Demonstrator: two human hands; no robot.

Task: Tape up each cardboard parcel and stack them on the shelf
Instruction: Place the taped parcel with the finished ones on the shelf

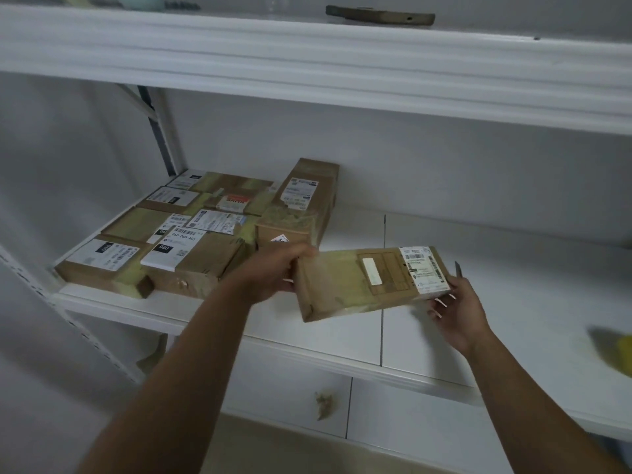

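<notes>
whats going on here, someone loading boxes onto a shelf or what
A person is holding a flat brown cardboard parcel with a white shipping label over the white shelf board. The left hand grips its left end and the right hand cups its right end. It sits just right of a cluster of taped brown cardboard parcels already lying on the shelf's left side. Whether the held parcel touches the board cannot be told.
</notes>
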